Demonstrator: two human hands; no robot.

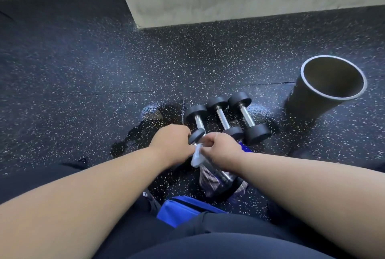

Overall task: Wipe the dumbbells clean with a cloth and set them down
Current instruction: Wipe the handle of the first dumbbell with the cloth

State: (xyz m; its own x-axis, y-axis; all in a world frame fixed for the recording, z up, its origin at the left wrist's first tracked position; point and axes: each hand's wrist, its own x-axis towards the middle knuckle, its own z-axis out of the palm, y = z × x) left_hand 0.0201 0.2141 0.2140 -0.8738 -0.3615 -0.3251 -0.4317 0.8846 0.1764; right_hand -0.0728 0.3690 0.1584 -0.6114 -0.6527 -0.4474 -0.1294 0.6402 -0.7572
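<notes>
Fingers of the left hand (pixel 169 144) curl around the held dumbbell (pixel 210 160) near its upper head; the right hand (pixel 224 150) pinches the cloth (pixel 196 157) against its bar. Heavy, rigid, probably slick chrome; best gripped mid-bar. Three dumbbells (pixel 224 115) lie just beyond.

left hand (pixel 171 144) grips dumbbell (pixel 216 173) | right hand (pixel 224 150) pinches cloth (pixel 196 157)
</notes>
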